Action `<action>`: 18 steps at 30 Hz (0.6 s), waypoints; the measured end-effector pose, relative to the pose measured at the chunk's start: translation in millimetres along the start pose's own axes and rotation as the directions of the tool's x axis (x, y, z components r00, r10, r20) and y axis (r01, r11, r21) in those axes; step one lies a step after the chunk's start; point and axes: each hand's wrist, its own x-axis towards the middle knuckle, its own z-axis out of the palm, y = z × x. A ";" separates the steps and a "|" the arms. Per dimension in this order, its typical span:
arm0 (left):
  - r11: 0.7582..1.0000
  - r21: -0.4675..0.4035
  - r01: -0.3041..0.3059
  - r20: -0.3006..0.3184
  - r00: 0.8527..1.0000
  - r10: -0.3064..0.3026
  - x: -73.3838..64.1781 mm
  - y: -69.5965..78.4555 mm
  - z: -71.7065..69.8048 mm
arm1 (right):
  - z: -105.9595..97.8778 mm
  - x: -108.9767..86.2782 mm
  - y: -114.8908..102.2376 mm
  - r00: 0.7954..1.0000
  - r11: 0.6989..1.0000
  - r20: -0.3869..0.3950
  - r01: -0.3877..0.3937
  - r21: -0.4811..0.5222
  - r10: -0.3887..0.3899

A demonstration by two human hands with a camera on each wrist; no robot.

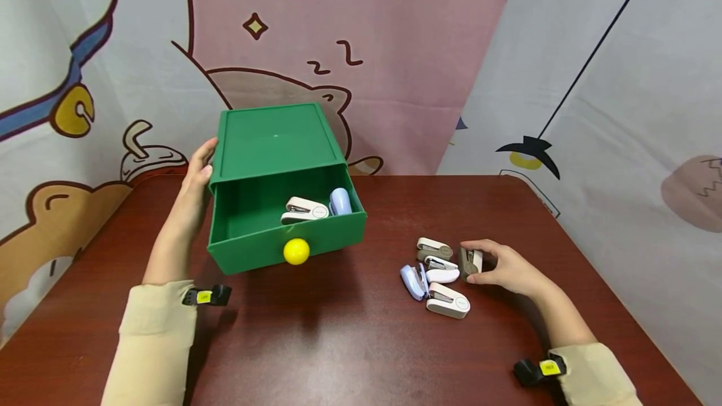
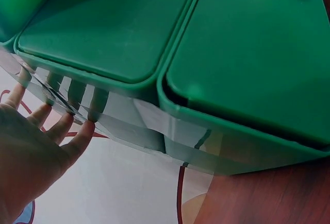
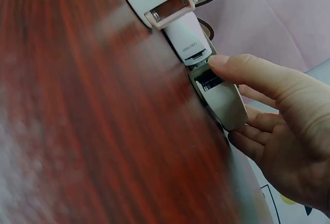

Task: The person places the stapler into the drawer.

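My left hand (image 1: 197, 174) lies with straight fingers against the left side of a green drawer box (image 1: 276, 136); the left wrist view shows those fingers on its glossy side wall. The upper drawer (image 1: 242, 255), with a yellow round knob (image 1: 296, 251), is pulled out. Inside it lie a white stapler (image 1: 307, 209) and a light blue stapler (image 1: 340, 202). At the right, my right hand (image 1: 502, 268) pinches a grey-brown and white stapler (image 1: 470, 263) between thumb and fingers. In the right wrist view this stapler (image 3: 225, 100) stands on its side close over the table.
Left of the right hand lie a white and grey-brown stapler (image 1: 434, 249), a white stapler (image 1: 442, 270), a light blue stapler (image 1: 414, 282) and a cream stapler (image 1: 448, 301), close together on the dark red wooden table (image 1: 350, 343). A printed curtain (image 1: 423, 49) hangs behind.
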 end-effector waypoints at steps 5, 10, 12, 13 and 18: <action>1.000 0.020 0.010 0.003 1.000 -0.010 -0.8 0.5 0.4 | 1.2 -0.9 -1.4 1.000 1.000 -0.019 0.004 -0.027 -0.004; 1.000 0.027 0.009 0.006 1.000 -0.009 -1.1 -0.1 0.3 | 0.1 -0.9 -2.9 0.998 0.998 -0.058 -0.007 -0.055 0.004; 1.000 0.026 0.005 0.006 1.000 -0.006 -1.0 -0.1 0.2 | -0.8 -0.6 -4.5 0.997 0.998 -0.079 -0.015 -0.060 0.010; 1.000 0.027 0.005 0.006 1.000 -0.005 -1.1 0.0 0.3 | -1.4 -0.3 -5.7 0.996 0.998 -0.090 -0.018 -0.062 0.012; 0.999 0.033 0.009 0.001 1.000 -0.009 -1.4 1.5 0.4 | -4.2 0.8 -14.9 0.989 0.997 -0.149 -0.016 -0.080 0.004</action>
